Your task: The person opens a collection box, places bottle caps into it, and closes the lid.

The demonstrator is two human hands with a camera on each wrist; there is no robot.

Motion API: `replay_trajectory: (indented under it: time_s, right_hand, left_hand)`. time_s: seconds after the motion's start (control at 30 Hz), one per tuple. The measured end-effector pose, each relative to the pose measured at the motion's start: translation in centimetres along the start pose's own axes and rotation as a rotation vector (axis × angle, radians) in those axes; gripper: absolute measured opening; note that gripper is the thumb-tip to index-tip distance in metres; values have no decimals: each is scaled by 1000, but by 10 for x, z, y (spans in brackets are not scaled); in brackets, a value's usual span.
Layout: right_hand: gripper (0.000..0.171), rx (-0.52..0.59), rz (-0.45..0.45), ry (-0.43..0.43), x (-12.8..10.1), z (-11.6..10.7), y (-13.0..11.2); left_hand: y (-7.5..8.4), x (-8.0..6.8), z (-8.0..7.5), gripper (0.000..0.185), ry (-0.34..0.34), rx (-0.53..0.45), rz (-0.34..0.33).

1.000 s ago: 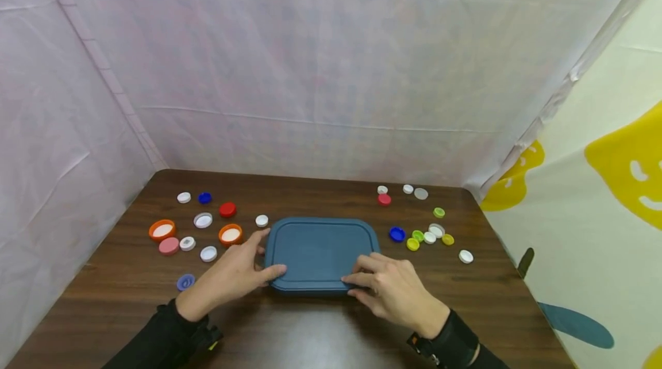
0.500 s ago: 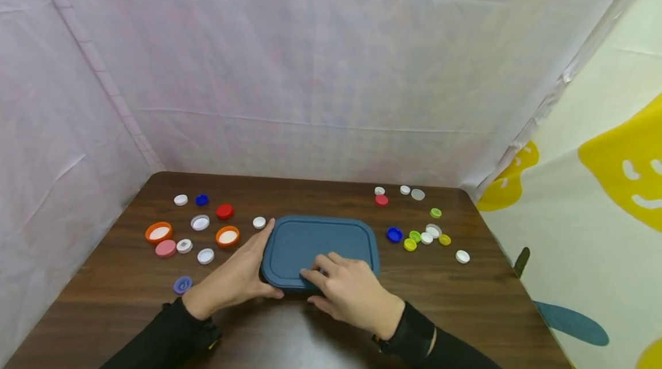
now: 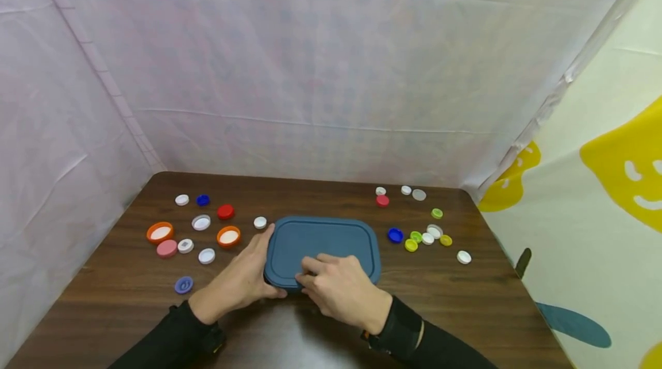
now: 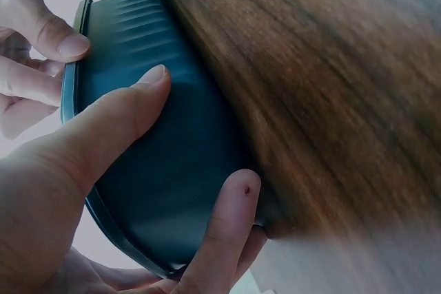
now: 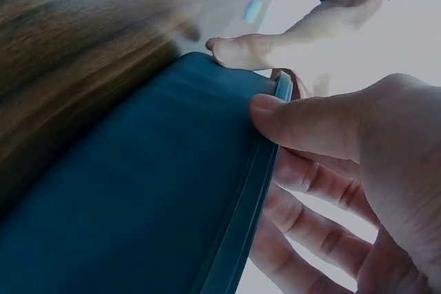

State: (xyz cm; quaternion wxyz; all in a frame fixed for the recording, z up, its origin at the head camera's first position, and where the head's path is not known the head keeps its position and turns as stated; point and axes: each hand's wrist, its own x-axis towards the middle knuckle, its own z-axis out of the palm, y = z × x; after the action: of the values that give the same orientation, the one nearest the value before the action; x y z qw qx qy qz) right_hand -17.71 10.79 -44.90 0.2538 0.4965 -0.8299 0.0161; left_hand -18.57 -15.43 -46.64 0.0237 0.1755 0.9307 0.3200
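Note:
A blue-grey rectangular lidded box (image 3: 323,242) sits at the middle of the table, its lid on. My left hand (image 3: 240,277) grips the box's left end. In the left wrist view its thumb (image 4: 131,111) lies along the ribbed front wall, while other fingers wrap the end. My right hand (image 3: 343,288) pinches the lid's front rim left of centre. Seen from the right wrist, the right thumb (image 5: 296,122) presses just under the lid rim (image 5: 238,218), with the fingers on the lid side. What the box contains is hidden.
Several loose bottle caps are scattered left of the box, among them an orange cap (image 3: 228,237), a red cap (image 3: 225,211) and a purple cap (image 3: 183,285). More lie to the right, including a blue cap (image 3: 395,235) and a white cap (image 3: 464,257). A white curtain (image 3: 320,70) hangs behind the table.
My right hand has slid left along the front rim from near the right corner. My left thumb has dropped from the lid's top to the front wall. The lid stays on.

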Motion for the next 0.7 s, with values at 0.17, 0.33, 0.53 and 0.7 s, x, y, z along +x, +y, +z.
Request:
replay_trajectory:
  time_s: [0.17, 0.33, 0.53, 0.7]
  right_hand:
    - [17, 40, 32, -40, 2, -4, -1]
    - [18, 76, 65, -63, 4, -11, 1]
    - [19, 56, 61, -50, 7, -20, 7]
    - [21, -4, 31, -14, 7, -26, 11]
  left_hand:
    - [0, -1, 0, 147, -1, -5, -4]
    - [0, -1, 2, 147, 7, -3, -2]
    - [-1, -3, 1, 150, 4, -20, 6]
    - [-4, -4, -4, 155, -18, -61, 27]
